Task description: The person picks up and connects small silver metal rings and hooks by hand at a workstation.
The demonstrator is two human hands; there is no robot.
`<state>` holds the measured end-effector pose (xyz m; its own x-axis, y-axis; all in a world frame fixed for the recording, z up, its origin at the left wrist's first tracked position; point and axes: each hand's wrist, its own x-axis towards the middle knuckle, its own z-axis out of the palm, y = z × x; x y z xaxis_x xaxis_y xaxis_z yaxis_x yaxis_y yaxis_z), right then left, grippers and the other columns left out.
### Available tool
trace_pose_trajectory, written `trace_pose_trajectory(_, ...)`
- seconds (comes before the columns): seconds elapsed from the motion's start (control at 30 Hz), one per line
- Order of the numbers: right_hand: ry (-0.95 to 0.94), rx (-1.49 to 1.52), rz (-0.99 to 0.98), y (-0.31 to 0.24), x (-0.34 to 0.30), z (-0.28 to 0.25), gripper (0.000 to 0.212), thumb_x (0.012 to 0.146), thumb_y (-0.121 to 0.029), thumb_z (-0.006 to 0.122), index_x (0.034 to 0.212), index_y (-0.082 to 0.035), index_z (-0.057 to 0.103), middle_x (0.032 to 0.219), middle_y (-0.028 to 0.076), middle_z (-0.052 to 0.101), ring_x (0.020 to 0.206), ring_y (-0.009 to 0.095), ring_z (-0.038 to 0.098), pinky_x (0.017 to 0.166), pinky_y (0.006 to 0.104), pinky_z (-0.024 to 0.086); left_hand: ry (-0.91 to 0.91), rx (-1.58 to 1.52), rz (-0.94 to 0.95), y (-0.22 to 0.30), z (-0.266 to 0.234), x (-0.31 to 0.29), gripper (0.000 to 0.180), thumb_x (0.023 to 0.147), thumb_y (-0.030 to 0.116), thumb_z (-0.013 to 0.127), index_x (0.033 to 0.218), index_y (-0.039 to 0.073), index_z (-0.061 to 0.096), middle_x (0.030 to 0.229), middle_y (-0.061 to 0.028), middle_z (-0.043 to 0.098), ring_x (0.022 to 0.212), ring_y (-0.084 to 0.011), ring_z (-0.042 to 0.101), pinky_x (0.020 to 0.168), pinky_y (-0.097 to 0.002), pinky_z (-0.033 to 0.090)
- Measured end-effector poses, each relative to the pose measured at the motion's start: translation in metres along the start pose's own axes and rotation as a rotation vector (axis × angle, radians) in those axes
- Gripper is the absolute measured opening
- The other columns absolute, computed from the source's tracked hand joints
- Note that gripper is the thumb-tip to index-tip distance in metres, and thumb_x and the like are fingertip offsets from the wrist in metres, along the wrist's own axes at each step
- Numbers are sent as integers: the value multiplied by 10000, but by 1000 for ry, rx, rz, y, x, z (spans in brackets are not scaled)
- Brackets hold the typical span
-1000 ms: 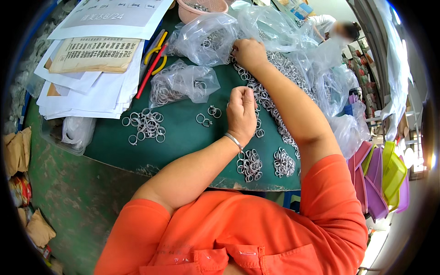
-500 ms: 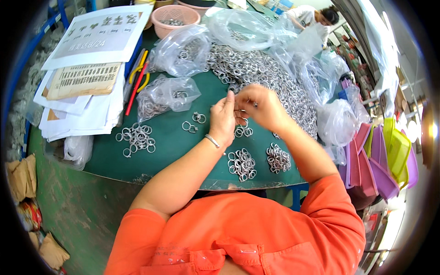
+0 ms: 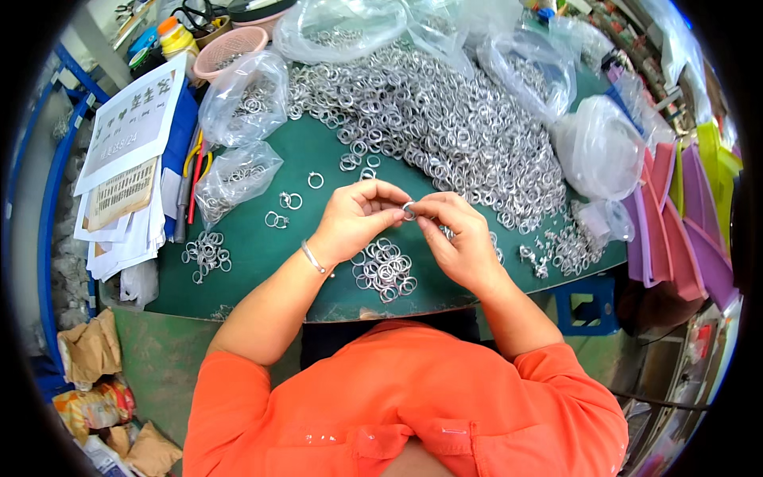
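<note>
A small silver ring [image 3: 408,211] is pinched between the fingertips of my left hand [image 3: 354,216] and my right hand [image 3: 462,240]. Both hands are closed on it above the green table. Just below them lies a small pile of silver rings [image 3: 384,270]. A few more rings show partly behind my right hand. Left of my left hand, single rings [image 3: 315,180] and little groups of rings [image 3: 276,219] lie apart. Beyond both hands spreads a large heap of rings [image 3: 445,119].
Clear plastic bags of rings [image 3: 246,99] stand at the left, near red-handled and yellow-handled tools [image 3: 193,183] and stacked papers [image 3: 131,127]. A pink basket [image 3: 230,49] sits at the back left. Small metal pieces [image 3: 576,250] lie at the right, beside colourful plastic bins [image 3: 664,215].
My view has shifted to the right. My right hand, blurred and raised before, has come down, and its fingertips now meet my left hand's at the ring.
</note>
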<state>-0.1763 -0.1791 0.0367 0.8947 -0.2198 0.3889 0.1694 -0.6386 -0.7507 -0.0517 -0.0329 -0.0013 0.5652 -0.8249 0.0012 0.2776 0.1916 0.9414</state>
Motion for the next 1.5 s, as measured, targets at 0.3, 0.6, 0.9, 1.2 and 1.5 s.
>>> trace_pose_trajectory(0.3, 180, 457, 168, 24, -23, 16, 255, 820, 1, 718, 1034, 1, 580, 855, 84, 671, 760, 135, 679, 664, 253, 557, -40, 249, 198, 0, 13, -14, 398, 808, -142, 660, 1180, -45, 561, 1080, -120, 625, 995, -182, 642, 868, -305, 553)
trace_pose_trajectory(0.6, 104, 242, 90, 18, -12, 1, 119, 773, 57, 712, 869, -5, 680, 844, 94, 667, 685, 135, 633, 562, 248, 496, -52, 272, 217, -1, 9, -12, 423, 802, -157, 655, 1195, -41, 551, 1072, -127, 636, 964, -178, 651, 845, -295, 550)
trace_pose_trajectory(0.9, 61, 400, 155, 21, -15, -10, 140, 809, 74, 658, 930, 8, 679, 925, 106, 668, 759, 161, 649, 639, 258, 517, 94, 162, 185, -3, 13, -14, 384, 817, -103, 681, 1173, -23, 560, 1022, -104, 651, 972, -171, 659, 820, -282, 556)
trace_pose_trajectory(1.2, -13, 905, 582, 16, -12, 3, 166, 906, -30, 632, 1055, 42, 646, 897, 91, 684, 746, 125, 664, 629, 245, 576, 146, 126, 262, 5, 25, -20, 175, 972, 75, 556, 1093, -42, 606, 958, -143, 694, 859, -188, 691, 759, -286, 570)
trace_pose_trajectory(1.5, -35, 1116, 681, 15, -21, -11, 177, 886, -66, 674, 1028, 39, 658, 885, 102, 682, 714, 133, 659, 618, 271, 590, 341, 274, 284, 5, 16, -14, 164, 974, 116, 566, 1069, -4, 624, 824, -78, 680, 715, -122, 641, 628, -232, 499)
